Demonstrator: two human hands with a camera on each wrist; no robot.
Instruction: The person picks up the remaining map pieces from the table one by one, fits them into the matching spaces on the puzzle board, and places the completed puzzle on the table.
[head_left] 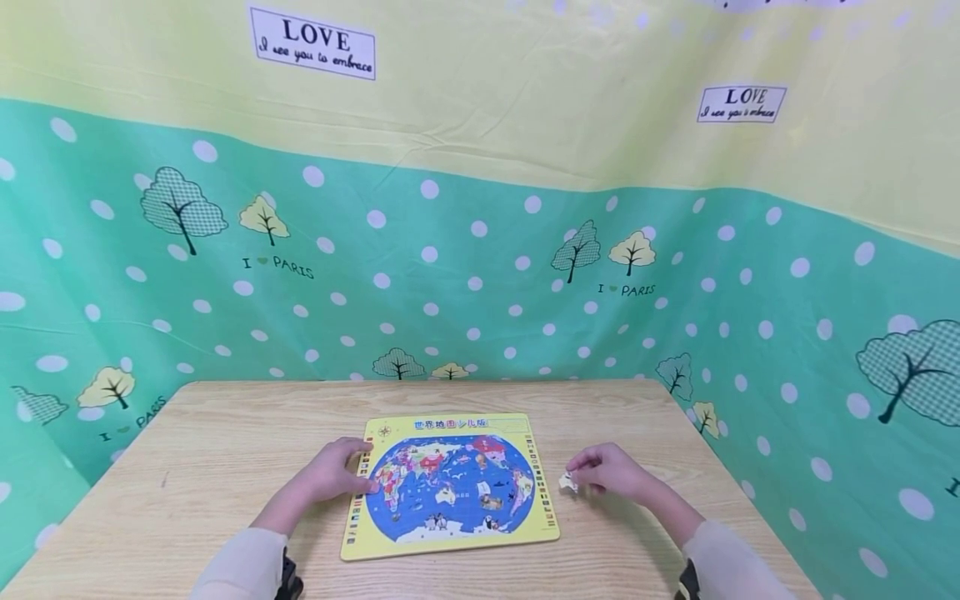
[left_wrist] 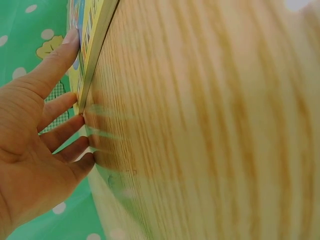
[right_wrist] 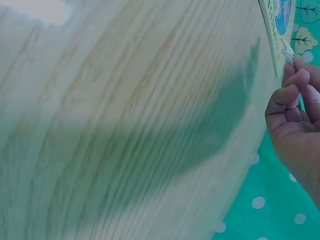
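Observation:
A yellow-bordered world map puzzle board (head_left: 367,543) lies on the table, its blue oval filled with coloured continents and small animal pictures. My left hand (head_left: 335,471) rests at the board's left edge. In the left wrist view its thumb (left_wrist: 62,55) lies on the board's face, while the other fingers spread loosely along the side. Just off the board's right edge, my right hand (head_left: 611,472) pinches a small white puzzle piece (head_left: 567,482) between thumb and fingertips. The right wrist view shows this piece (right_wrist: 288,54) tilted nearly edge-on, close to the board's corner.
The light wood table (head_left: 247,417) extends around the board on every side. Behind it and to both sides hangs a green and yellow curtain (head_left: 480,275) with white dots and printed trees. Dark bands (head_left: 288,577) sit at the wrists over pale sleeves.

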